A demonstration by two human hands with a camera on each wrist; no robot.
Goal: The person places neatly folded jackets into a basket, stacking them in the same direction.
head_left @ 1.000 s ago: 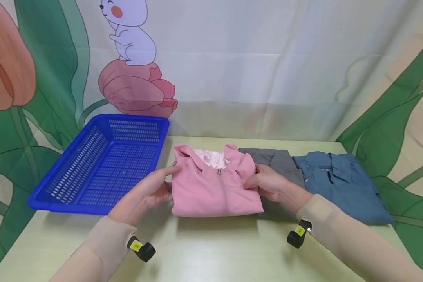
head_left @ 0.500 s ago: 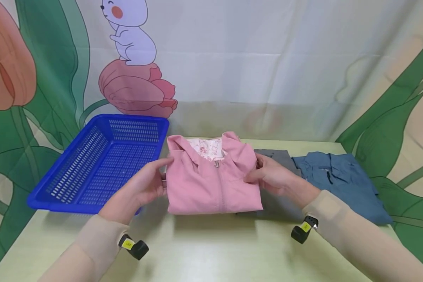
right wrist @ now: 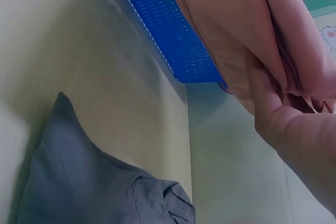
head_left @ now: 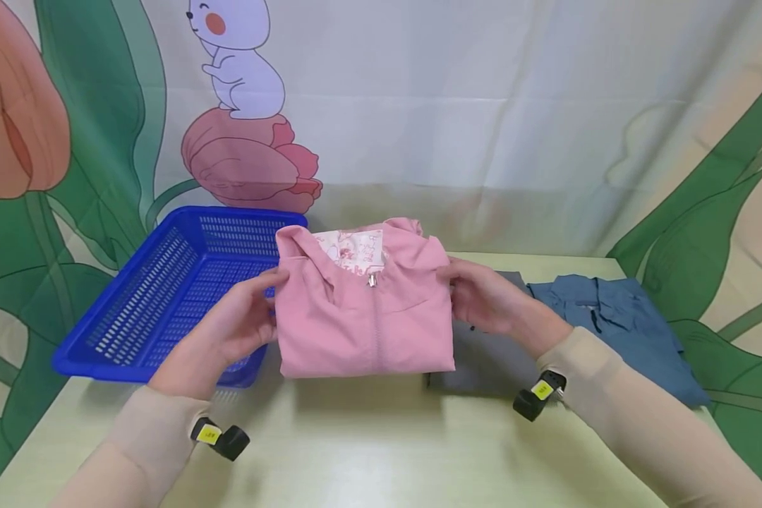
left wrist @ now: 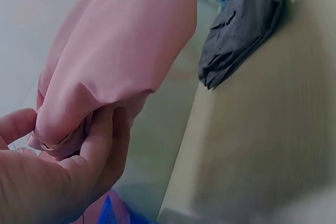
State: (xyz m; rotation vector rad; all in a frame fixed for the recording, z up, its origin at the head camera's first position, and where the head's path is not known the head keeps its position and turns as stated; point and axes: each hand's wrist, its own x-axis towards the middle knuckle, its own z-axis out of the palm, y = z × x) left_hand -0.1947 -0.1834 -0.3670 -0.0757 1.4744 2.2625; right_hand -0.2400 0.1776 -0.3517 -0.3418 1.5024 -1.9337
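Observation:
A folded pink jacket (head_left: 355, 317) with a white patterned lining and a zip is held up between both hands, above the table. The left hand (head_left: 244, 317) grips its left edge, and in the left wrist view the left hand's fingers (left wrist: 102, 140) curl under the cloth (left wrist: 121, 40). The right hand (head_left: 489, 300) pinches the right edge; in the right wrist view the right hand (right wrist: 294, 129) has its fingers beneath the pink fabric (right wrist: 236, 24).
A blue plastic basket (head_left: 111, 293) stands at the left, its right side partly behind the left hand and jacket. At the right lie a folded grey garment (head_left: 495, 367) and a folded blue garment (head_left: 635, 339). A printed curtain (head_left: 451, 106) hangs behind the table (head_left: 368, 437).
Both hands have raised the pink jacket and carried it left, toward the basket. More of the grey garment shows. The basket and the garments at the right stay in place.

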